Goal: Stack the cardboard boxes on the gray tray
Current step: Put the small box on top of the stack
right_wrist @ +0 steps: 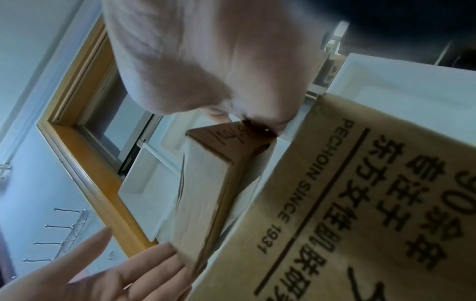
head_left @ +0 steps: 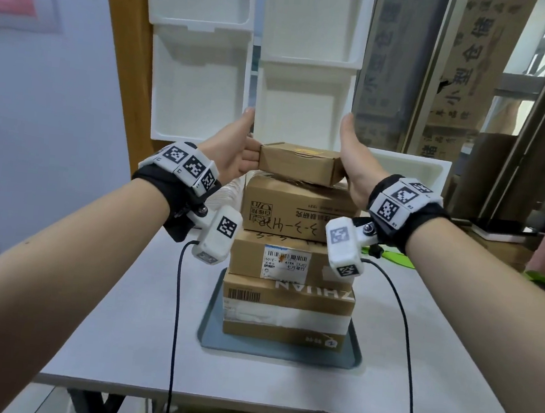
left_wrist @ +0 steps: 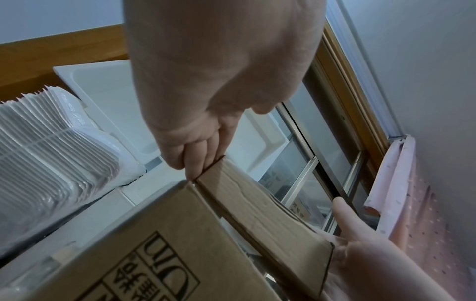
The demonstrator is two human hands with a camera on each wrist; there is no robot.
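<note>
Now both hands [head_left: 297,163] press flat-fingered on the fourth box [head_left: 299,163], three boxes [head_left: 290,275] beneath, one gray tray [head_left: 210,337].

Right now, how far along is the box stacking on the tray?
Nearly finished. Four boxes already stand stacked on the gray tray, the printed box uppermost. The left hand and right hand press flat on the ends of the small box, which sits slightly askew above it. Left: settle it square and let go. No other loose boxes show.
</note>
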